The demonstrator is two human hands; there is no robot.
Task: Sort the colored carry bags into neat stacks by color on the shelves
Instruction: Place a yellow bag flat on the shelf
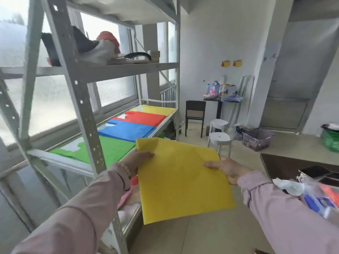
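Note:
I hold a flat yellow carry bag [181, 180] in front of me, just right of the shelf's front edge. My left hand [136, 160] pinches its upper left edge, thumb on top. My right hand [226, 168] grips its right edge. On the middle shelf [60, 160] lie four flat stacks in a row: green [111, 149] nearest, then blue [128, 130], red [141, 118] and yellow [156, 109] at the far end.
The grey metal rack [82, 99] stands at my left against frosted windows; its upper shelf holds cloths and boxes. White stools [219, 139], a dark chair [194, 114] and a purple basket [256, 139] stand ahead. A dark table [286, 165] with clutter is at the right.

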